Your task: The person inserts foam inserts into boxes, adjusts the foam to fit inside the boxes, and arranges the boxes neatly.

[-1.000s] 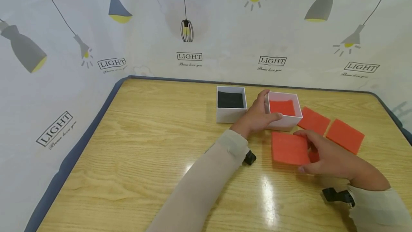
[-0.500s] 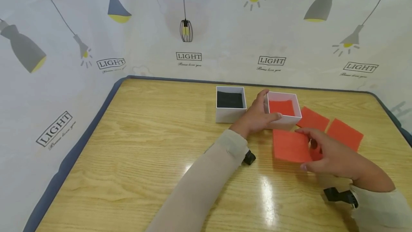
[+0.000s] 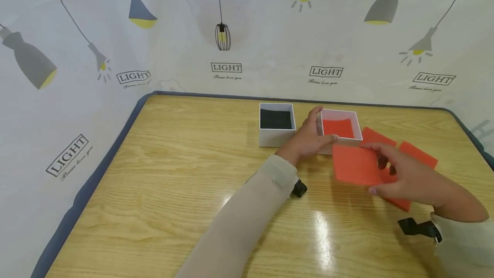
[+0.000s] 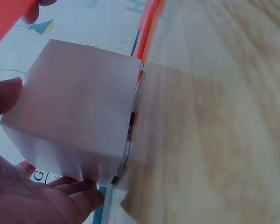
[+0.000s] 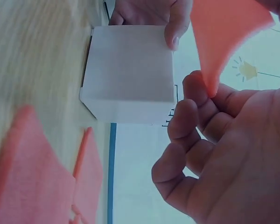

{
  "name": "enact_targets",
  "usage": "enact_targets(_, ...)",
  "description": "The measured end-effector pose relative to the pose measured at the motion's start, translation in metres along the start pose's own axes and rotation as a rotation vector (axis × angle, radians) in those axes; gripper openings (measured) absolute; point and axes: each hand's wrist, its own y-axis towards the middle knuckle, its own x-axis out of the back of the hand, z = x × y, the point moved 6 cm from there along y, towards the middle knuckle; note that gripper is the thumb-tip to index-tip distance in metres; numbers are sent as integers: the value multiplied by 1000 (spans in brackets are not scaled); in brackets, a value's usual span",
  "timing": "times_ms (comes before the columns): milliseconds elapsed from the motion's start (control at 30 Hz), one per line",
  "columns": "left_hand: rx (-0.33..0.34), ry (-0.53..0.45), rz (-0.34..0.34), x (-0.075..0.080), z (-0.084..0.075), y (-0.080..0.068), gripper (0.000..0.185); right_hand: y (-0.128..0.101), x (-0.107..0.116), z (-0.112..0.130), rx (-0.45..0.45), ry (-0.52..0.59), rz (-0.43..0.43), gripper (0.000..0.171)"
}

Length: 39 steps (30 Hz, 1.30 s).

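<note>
Foam sq (image 3: 356, 165) pinched in R fingers (image 3: 380, 160), off table

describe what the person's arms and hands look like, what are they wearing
Both hands are bare, with no gloves or rings in view. The left hand comes out of a long, snug, pale beige sleeve that ends at the wrist. The right hand has a matching pale sleeve. A small black camera is strapped at the left wrist, and another black camera at the right wrist.

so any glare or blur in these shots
Head view: sharp, with white glare streaks on the table near the sleeves. Left wrist view: the white box is soft, the wood smeared. Right wrist view: the orange sheets on the table are blurred.
</note>
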Motion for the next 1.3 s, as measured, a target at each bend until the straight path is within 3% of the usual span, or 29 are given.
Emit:
enact_targets(833,15,-45,2,-1,3,2,97,46,34,1,-45,103,23,81)
enact_targets(1033,-7,-54,10,0,3,2,97,63,40,-8,-123,85,28,83)
enact_targets(1300,-19,-45,6,2,3,0,96,86,40,-20,-164,76,91,88)
